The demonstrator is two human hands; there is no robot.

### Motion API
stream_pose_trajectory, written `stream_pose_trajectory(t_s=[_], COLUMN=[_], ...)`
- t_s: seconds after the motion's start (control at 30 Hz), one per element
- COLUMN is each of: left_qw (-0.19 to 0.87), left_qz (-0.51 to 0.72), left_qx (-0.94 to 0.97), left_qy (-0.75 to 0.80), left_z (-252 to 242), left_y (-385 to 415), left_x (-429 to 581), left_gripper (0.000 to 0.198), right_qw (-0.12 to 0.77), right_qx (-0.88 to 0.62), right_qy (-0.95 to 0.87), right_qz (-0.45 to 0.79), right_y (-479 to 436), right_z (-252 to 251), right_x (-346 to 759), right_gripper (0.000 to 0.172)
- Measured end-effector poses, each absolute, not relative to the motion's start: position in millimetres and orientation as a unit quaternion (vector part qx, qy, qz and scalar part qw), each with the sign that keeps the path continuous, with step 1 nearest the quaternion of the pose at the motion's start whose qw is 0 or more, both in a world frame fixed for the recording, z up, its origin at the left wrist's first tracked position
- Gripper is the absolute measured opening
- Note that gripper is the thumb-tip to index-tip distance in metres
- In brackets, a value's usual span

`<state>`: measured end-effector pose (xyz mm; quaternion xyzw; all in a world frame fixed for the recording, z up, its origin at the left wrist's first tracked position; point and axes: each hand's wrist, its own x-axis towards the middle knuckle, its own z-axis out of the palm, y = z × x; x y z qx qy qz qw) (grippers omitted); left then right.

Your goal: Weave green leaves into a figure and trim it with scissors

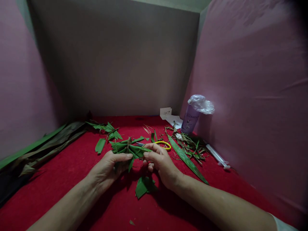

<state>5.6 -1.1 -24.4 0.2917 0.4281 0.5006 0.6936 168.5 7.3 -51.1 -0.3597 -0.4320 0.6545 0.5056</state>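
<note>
Between my two hands is a figure made of folded green leaf pieces (pixel 138 150) with a brown twig (pixel 128 143) along its middle; it resembles a winged insect. My left hand (pixel 113 162) grips its left side, thumb pressed on top near the twig. At the other side, my right hand (pixel 160 162) pinches the tip of the right leaf between thumb and fingers. Scissors with a yellow handle (pixel 166 146) lie just behind, their blades partly hidden by the leaves. Below the hands, a cut leaf piece (pixel 144 186) rests on the red cloth (pixel 154 213).
A long leaf (pixel 187 158), a heap of dry stems (pixel 193 144) and a plastic syringe (pixel 218 157) lie to the right. Behind them stands a purple cup (pixel 190 119) topped with clear plastic. Large leaves (pixel 48 150) line the left wall; a leaf figure (pixel 110 130) and toothpicks (pixel 147 129) lie farther back.
</note>
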Motion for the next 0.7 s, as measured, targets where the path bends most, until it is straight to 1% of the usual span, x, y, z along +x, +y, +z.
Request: stream_pose_trajectory(t_s=[0.13,0.3,0.4,0.53,0.7], left_qw=[0.679,0.675,0.660,0.658,0.654], left_qz=[0.504,0.503,0.502,0.482,0.472], left_qx=[0.302,0.327,0.346,0.383,0.408], left_qy=[0.439,0.429,0.439,0.434,0.429], left_z=[-25.3,-24.7,-28.1,-34.2,-35.1], left_y=[-0.6,-0.8,-1.1,-1.2,-1.7], left_x=[5.5,7.0,5.6,3.0,3.7], left_gripper=[0.016,0.014,0.013,0.021,0.020], right_qw=[0.526,0.551,0.552,0.569,0.585], right_qx=[-0.360,-0.367,-0.365,-0.358,-0.354], right_qy=[-0.428,-0.433,-0.438,-0.431,-0.422], right_qz=[0.640,0.612,0.609,0.602,0.595], right_y=[6.0,6.4,7.9,9.5,9.5], right_z=[-49.8,-48.6,-49.9,-51.9,-51.5], right_x=[167.7,167.9,168.2,167.8,167.7], right_gripper=[0.026,0.024,0.026,0.028,0.026])
